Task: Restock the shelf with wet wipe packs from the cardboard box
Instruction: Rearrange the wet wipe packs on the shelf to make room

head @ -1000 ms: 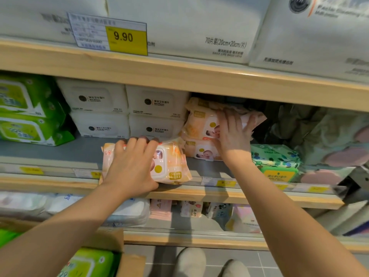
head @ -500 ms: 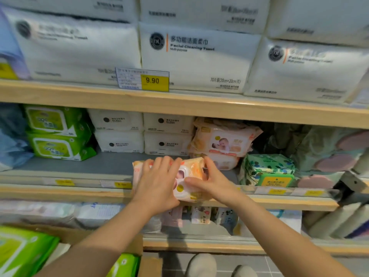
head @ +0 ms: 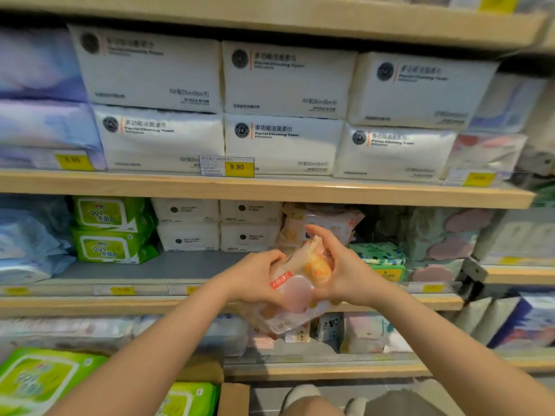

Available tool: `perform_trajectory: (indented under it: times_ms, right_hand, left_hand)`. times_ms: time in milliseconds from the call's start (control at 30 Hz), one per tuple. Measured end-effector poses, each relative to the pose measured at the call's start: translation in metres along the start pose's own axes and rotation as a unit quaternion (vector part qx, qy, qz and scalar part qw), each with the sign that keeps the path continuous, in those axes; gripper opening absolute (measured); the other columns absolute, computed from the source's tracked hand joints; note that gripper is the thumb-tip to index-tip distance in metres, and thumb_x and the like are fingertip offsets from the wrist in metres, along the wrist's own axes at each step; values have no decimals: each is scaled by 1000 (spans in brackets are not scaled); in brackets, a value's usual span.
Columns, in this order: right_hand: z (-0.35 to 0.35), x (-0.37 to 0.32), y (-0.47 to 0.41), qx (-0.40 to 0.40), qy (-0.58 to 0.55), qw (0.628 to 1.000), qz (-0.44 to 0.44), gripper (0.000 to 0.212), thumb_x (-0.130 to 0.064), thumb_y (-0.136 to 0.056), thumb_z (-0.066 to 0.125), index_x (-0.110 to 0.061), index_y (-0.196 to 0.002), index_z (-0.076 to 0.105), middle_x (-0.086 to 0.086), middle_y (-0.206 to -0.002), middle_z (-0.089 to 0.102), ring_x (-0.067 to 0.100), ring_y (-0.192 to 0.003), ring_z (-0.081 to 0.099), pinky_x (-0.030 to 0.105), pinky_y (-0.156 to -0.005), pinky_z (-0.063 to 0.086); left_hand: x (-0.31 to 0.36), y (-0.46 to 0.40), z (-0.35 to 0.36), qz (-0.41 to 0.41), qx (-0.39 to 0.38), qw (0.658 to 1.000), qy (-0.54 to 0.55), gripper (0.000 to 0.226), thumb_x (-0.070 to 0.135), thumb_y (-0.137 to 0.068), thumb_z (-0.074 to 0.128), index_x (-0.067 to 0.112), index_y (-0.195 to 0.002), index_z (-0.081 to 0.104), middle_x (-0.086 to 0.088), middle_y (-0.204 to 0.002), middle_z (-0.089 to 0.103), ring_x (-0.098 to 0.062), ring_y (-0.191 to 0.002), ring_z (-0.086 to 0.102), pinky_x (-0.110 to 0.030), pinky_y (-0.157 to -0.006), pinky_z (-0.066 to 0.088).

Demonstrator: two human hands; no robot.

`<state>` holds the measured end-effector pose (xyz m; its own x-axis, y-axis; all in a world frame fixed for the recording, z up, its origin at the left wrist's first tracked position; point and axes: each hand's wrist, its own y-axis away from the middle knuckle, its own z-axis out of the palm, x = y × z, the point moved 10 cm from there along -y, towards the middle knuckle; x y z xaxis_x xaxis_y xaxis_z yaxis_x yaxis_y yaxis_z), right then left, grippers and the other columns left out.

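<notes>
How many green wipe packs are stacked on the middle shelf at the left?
2: upper green pack lies on lower green pack, left of the white packs. More may hide behind.

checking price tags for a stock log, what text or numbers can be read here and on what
"9.90": yellow price tag on the upper shelf edge.
"Facial Cleaning Towel": white towel pack above that tag.
"99.9": green wipe pack on the middle shelf.
Other tags, and the print on the orange wipe pack in both hands: too blurred.
</notes>
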<state>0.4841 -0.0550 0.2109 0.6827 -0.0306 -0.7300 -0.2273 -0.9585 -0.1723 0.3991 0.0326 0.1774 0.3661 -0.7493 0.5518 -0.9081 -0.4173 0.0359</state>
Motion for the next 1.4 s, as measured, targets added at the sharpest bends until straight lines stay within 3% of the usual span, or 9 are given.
perform_trajectory:
  times_ms: [200,333,433,567,667,767,933,1200,1400]
  right_hand:
    - [0,58,31,95,-154,978,105,131,-49,-44,89,-40,-146,7,-8,-142,39,9,-129,40,37,-107,38]
    - [35,64,34,41,-239,965,103,85,-17,-59,89,-35,-128,42,-5,-124,58,11,-113,58,33,-86,55]
    - [24,60,30,70,-232,966,95,79,-14,-57,90,-34,-121,47,-4,-116,62,10,-103,63,32,-79,57]
    - [8,56,22,42,-30,996,76,82,-29,-52,89,-36,-122,45,-12,-111,58,8,-99,59,37,-84,54]
    - [13,44,15,-3,224,974,26,90,-40,-57,82,-34,-134,37,-12,-122,51,11,-108,51,36,-91,47]
    - [29,31,8,-30,309,951,-15,89,-49,-62,78,-32,-137,33,-9,-126,53,14,-113,50,30,-90,41]
    - [36,35,-3,8,279,958,-73,79,-52,-66,76,-28,-131,40,-8,-128,52,11,-120,43,29,-105,30]
    - [-44,175,19,71,277,950,125,82,-37,-83,68,-27,-148,20,-2,-155,17,18,-141,21,33,-114,25]
    - [-70,210,2,125,412,895,113,78,-36,-78,70,-18,-143,31,7,-144,36,31,-135,30,45,-113,26]
  left_hand:
    - [-20,15,8,-76,123,972,186,73,50,-53,86,24,-110,48,9,-101,61,-9,-89,61,-29,-74,54]
    - [-13,18,21,-87,134,916,369,74,29,-59,87,24,-121,48,5,-107,65,-8,-94,64,-31,-79,56]
    - [-7,19,13,-76,151,902,398,76,23,-59,87,26,-124,47,4,-115,64,-5,-96,62,-23,-76,54]
    - [3,26,-41,-19,239,948,210,123,39,-50,90,35,-147,14,11,-145,29,-8,-132,31,-32,-105,34]
    - [39,13,-20,65,137,982,-115,131,52,-54,84,31,-150,-4,10,-156,7,-13,-143,5,-45,-117,15]
    - [21,-5,30,11,10,956,-293,129,54,-59,80,22,-150,-5,-6,-147,35,-26,-133,35,-48,-109,31]
    - [-11,-20,40,-24,28,964,-262,90,53,-62,76,24,-136,33,1,-129,50,-22,-115,48,-39,-91,43]
    - [-13,-77,7,14,99,951,-293,85,59,-71,64,41,-138,14,-1,-126,51,-28,-112,50,-42,-88,39]
    - [-17,-134,33,5,34,950,-309,59,51,-84,59,32,-134,36,2,-131,53,-23,-114,55,-35,-73,47]
